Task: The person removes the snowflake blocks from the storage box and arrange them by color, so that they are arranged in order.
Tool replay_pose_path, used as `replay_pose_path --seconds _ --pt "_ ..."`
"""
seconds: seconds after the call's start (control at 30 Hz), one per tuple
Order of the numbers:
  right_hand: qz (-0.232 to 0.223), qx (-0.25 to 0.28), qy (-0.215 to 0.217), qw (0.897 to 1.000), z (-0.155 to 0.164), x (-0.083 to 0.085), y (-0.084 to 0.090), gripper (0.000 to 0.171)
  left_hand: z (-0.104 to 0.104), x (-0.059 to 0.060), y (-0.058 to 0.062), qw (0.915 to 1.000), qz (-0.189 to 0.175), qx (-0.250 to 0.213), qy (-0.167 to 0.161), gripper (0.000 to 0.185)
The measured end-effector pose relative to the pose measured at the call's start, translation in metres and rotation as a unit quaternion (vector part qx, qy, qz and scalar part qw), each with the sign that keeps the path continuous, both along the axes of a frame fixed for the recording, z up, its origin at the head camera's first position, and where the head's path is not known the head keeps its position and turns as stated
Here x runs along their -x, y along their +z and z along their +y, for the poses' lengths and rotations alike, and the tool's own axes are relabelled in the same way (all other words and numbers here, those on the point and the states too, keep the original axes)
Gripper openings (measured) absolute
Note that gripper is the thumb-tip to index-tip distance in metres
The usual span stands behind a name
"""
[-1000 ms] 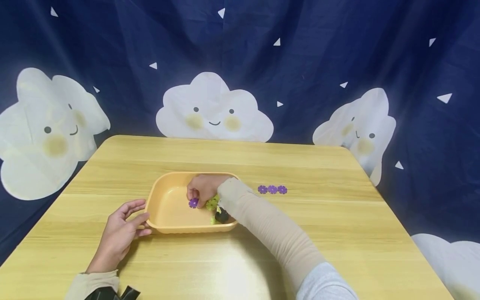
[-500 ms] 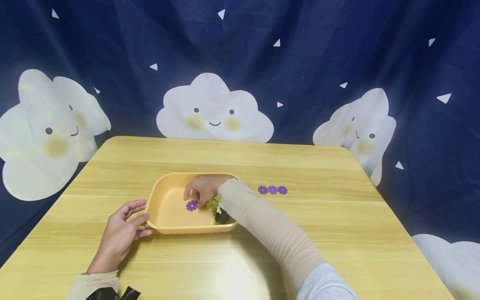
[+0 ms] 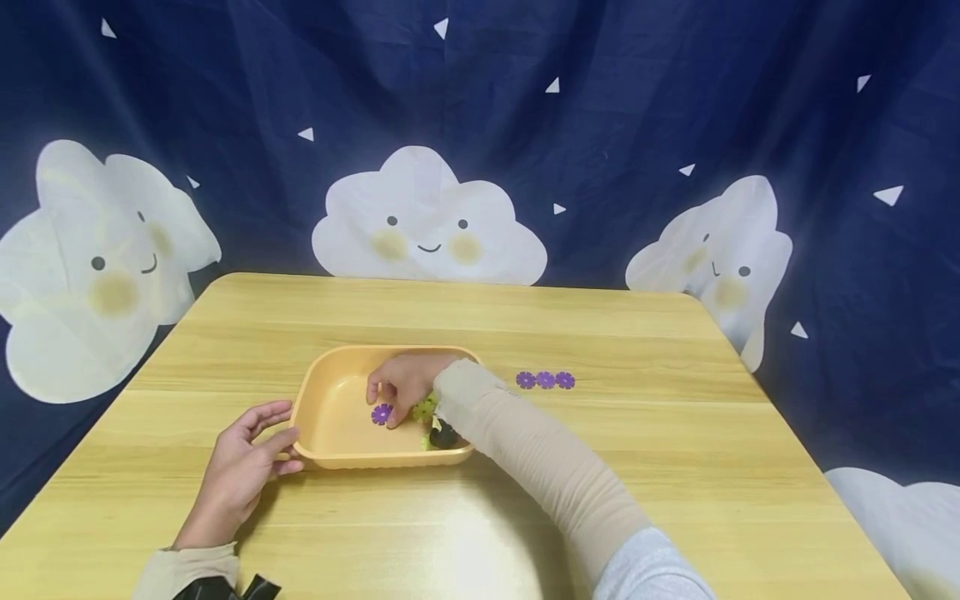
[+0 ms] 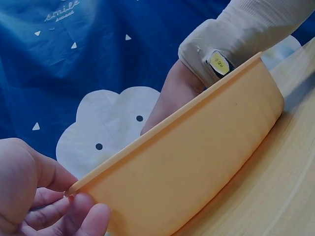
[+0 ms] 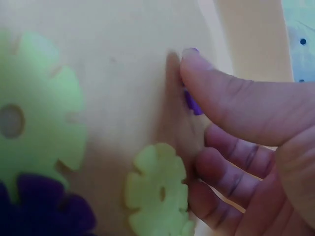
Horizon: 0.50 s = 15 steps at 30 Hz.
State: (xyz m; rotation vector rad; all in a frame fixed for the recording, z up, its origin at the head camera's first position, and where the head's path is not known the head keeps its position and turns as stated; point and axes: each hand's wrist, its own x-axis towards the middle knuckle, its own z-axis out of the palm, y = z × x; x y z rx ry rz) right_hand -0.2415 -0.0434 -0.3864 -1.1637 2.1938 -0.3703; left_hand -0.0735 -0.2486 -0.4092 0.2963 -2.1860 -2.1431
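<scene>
Steadying the orange tray (image 3: 330, 433) at its left end, our left hand (image 3: 240, 475) pinched the rim, thumb on the near corner and fingers curled round the outer wall, as the left wrist view showed. Inside the tray, our right hand (image 3: 405, 383) bent over a purple flower disc (image 3: 382, 413); the thumb pressed on the disc's edge and the other fingers curled beside it, so we judged the hand was closing on the disc, though it lay flat on the tray floor, not yet lifted. Just right of it, partly under our sleeve, the tray held green flower discs (image 3: 425, 408) and a dark purple one (image 3: 444, 433). Further right, on the bare wooden table (image 3: 675, 467), three purple discs (image 3: 545, 380) lay in a touching row. We judged the sorting partly done: three purple discs were out, and at least two more waited in the tray with the green ones.
</scene>
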Motion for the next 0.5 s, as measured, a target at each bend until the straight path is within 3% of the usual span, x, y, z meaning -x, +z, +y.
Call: replay_pose_path --seconds 0.13,0.37,0.5 --pt "0.003 0.008 0.013 1.0 -0.0019 -0.0027 -0.0011 0.029 -0.0002 -0.0005 0.0003 1.0 -0.002 0.006 0.0 0.046" --pt "-0.018 0.02 -0.009 1.0 -0.002 -0.0042 -0.0016 0.03 -0.0002 -0.0002 -0.0009 1.0 -0.001 0.006 -0.004 0.046" --pt "0.007 0.029 -0.004 1.0 -0.0018 0.0 -0.0014 0.03 -0.0005 -0.0001 -0.0007 1.0 0.001 0.003 -0.002 0.045"
